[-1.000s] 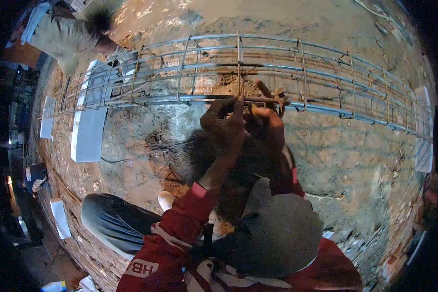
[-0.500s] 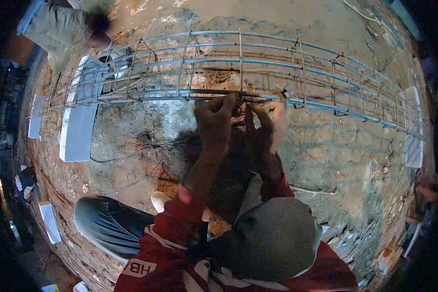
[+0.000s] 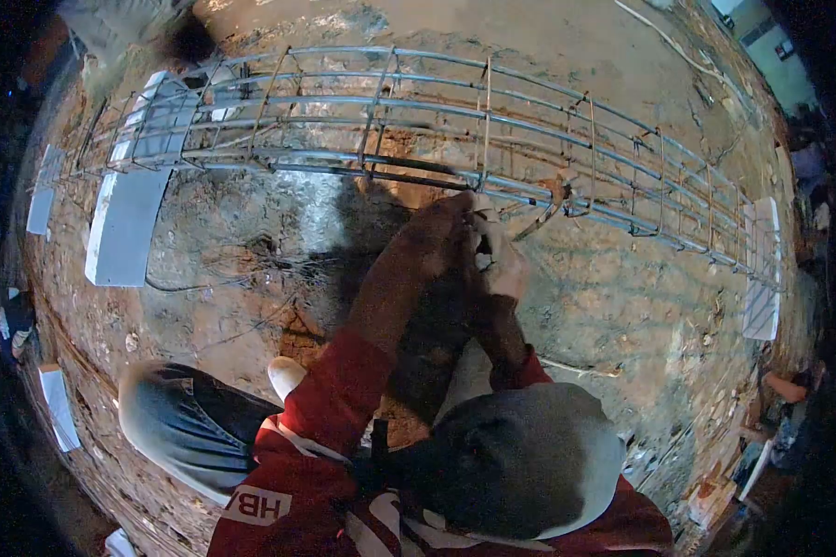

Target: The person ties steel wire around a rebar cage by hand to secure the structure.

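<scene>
A long rebar cage [image 3: 381,102] of grey bars and rusty stirrups lies across the dirt, resting on white blocks. Both of my hands meet just below its near bottom bar [image 3: 529,200]. My left hand [image 3: 437,232] has its fingers bunched shut against the right one; whatever it pinches is hidden. My right hand [image 3: 500,263] is closed on a curved hook tool [image 3: 546,212] whose tip reaches up to the bar beside a stirrup. My red sleeves run down to my knees.
One white block [image 3: 125,223] props the cage at the left, another [image 3: 762,269] at the right. Loose thin wires [image 3: 269,265] lie on the ground left of my hands. Another person [image 3: 130,23] crouches at the cage's far left end. Rubble lines the lower right.
Both hands have come down off the bottom bar and drawn together below it. The view has swung, so the cage now slopes down to the right.
</scene>
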`<state>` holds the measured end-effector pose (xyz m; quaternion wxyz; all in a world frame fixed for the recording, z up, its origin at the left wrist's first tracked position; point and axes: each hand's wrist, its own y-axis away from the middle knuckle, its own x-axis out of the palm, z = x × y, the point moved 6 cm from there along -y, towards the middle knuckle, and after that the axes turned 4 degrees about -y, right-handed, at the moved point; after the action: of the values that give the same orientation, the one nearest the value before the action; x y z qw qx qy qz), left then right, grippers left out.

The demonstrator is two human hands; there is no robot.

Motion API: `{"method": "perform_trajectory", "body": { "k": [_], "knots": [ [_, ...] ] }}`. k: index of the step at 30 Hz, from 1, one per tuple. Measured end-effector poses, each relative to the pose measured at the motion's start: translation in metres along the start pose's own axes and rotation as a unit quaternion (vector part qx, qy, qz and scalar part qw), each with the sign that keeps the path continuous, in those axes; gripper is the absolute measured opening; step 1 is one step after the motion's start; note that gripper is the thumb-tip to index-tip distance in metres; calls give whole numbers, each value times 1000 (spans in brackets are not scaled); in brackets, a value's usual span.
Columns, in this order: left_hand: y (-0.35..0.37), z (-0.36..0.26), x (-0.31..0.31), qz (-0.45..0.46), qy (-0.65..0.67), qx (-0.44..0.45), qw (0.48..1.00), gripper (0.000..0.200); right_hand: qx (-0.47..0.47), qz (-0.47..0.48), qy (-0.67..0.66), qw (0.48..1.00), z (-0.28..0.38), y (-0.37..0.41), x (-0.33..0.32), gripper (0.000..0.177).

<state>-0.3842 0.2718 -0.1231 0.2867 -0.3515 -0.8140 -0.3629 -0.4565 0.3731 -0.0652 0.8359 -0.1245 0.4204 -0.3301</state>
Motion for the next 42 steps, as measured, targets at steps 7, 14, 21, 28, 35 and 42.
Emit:
{"method": "perform_trajectory", "body": {
  "k": [7, 14, 21, 28, 35, 42],
  "knots": [
    [3, 9, 15, -29, 115, 31, 992, 33, 8, 165, 14, 986, 101, -71, -52, 25],
    [6, 9, 21, -21, 138, 140, 980, 30, -41, 236, 122, 963, 104, -68, -44, 20],
    [12, 6, 38, -2, 138, 224, 965, 27, -126, 270, 236, 925, 108, -130, -41, 16],
    [61, -61, 45, -258, -411, 213, 848, 19, 282, 150, -228, 920, -3, -16, -14, 21],
    [70, -92, 53, -281, -519, 232, 773, 26, 185, 221, -313, 905, -20, -11, 6, 23],
    [30, -35, 24, 16, -65, 104, 992, 29, 80, -145, -26, 986, 12, -75, -96, 17]
  ]
}}
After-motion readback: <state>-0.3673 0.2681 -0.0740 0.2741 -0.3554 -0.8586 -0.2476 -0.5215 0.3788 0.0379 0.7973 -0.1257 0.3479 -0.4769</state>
